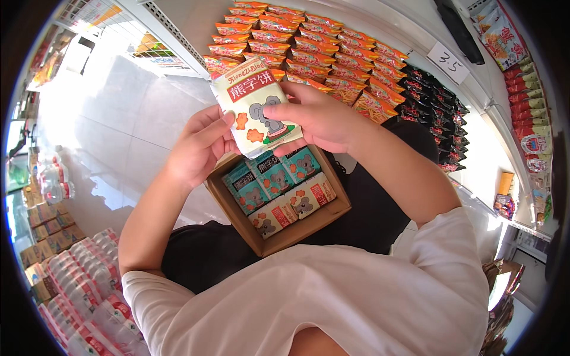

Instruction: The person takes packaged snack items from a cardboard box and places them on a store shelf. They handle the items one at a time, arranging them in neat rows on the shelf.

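A cream biscuit packet (249,100) with a red label and a grey cartoon animal is held up between both hands, its printed front facing me. My left hand (202,138) pinches its left edge, thumb on the front. On the right side my right hand (316,115) grips it, with the thumb lying across the cartoon. Below the packet, a cardboard box (307,231) rests at my lap. Inside are teal biscuit packets (278,177) on the far side and cream packets (276,218) on the near side. The held packet and hands hide part of the box's far edge.
A shelf ahead carries rows of orange snack bags (311,58) and black snack bags (434,107). A handwritten price card (447,62) sits on its edge. Shrink-wrapped bottles (84,276) and cartons (49,231) stand on the left. More packets (530,111) hang at the right.
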The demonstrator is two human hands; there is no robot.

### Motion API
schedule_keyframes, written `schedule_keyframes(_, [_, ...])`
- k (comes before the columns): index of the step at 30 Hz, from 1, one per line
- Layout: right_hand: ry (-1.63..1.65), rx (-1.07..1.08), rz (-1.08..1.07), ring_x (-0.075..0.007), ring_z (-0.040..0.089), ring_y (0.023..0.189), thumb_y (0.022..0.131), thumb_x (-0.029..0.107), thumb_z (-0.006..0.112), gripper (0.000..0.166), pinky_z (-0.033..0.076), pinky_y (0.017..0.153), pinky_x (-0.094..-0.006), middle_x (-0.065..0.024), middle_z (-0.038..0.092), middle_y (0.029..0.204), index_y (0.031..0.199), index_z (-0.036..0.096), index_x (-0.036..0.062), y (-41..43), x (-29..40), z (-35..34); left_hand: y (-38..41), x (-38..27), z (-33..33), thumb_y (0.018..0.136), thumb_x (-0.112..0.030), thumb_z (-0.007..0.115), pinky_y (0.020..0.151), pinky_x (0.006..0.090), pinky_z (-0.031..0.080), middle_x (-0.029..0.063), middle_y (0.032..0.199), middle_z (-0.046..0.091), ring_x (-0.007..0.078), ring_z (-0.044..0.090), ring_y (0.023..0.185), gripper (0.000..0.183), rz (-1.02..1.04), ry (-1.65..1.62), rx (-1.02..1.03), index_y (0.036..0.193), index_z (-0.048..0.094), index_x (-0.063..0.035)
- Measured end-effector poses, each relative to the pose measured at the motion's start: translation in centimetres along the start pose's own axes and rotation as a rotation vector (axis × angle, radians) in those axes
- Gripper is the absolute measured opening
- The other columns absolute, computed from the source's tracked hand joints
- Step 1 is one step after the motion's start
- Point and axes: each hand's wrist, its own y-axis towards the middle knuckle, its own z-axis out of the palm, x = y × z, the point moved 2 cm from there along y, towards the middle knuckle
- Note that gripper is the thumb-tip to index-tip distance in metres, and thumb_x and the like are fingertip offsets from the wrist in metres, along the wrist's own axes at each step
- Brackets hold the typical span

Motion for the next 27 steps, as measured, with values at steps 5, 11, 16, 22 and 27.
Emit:
schedule_keyframes(5, [-0.018, -0.077, 0.005, -0.0271, 0.064, 0.121, 0.095, 0.024, 0.078, 0.076, 0.062, 0.089, -0.0443, -0.0153, 0.057, 0.139, 0.155, 0.036, 0.0047, 0.5, -0.7, -0.6, 0.3, 0.0, 0.4, 0.104, -0.033, 0.064, 0.086, 0.0356, 0.059, 0.0118, 0.126, 0.069, 0.0192, 0.072, 0.105, 0.048, -0.182, 0.023, -0.203, 0.139, 0.054, -0.0022])
schedule_keyframes(11, [-0.156, -0.030, 0.057, -0.0258, 0.063, 0.122, 0.098, 0.020, 0.074, 0.076, 0.062, 0.090, -0.0449, -0.0115, 0.057, 0.136, 0.160, 0.033, 0.0096, 0.0, -0.5, 0.9, 0.7, 0.7, 0.6, 0.103, -0.042, 0.065, 0.099, 0.0423, 0.058, 0.0117, 0.135, 0.066, 0.0253, 0.069, 0.120, 0.059, -0.102, -0.031, -0.077, 0.146, 0.047, -0.0055])
schedule_keyframes(16, [-0.064, -0.062, 0.090, -0.0193, 0.065, 0.111, 0.097, 0.022, 0.074, 0.059, 0.060, 0.079, -0.0372, -0.0084, 0.061, 0.129, 0.148, 0.046, 0.0079, 0.9, -0.8, 0.1, 1.6, 1.9, -0.5, 0.106, -0.050, 0.057, 0.100, 0.0439, 0.059, 0.0119, 0.137, 0.066, 0.0260, 0.069, 0.121, 0.059, -0.147, -0.240, -0.083, 0.145, 0.050, -0.0067])
schedule_keyframes(22, [0.051, -0.107, 0.184, -0.0183, 0.068, 0.104, 0.098, 0.039, 0.070, 0.043, 0.058, 0.075, -0.0366, -0.0045, 0.067, 0.118, 0.129, 0.056, 0.0120, 0.7, -1.2, 0.2, 1.1, 1.3, 0.9, 0.108, -0.055, 0.045, 0.094, 0.0448, 0.058, 0.0100, 0.137, 0.066, 0.0240, 0.066, 0.123, 0.060, -0.291, -0.104, -0.047, 0.149, 0.050, -0.0115])
schedule_keyframes(27, [0.128, -0.106, 0.285, -0.0193, 0.069, 0.105, 0.098, 0.041, 0.071, 0.052, 0.059, 0.070, -0.0355, -0.0047, 0.068, 0.119, 0.138, 0.051, 0.0146, 1.2, -2.0, -1.0, 1.1, 1.4, -0.5, 0.103, -0.063, 0.051, 0.071, 0.0368, 0.058, 0.0083, 0.125, 0.070, 0.0187, 0.070, 0.100, 0.058, -0.429, -0.059, 0.100, 0.136, 0.059, -0.0155])
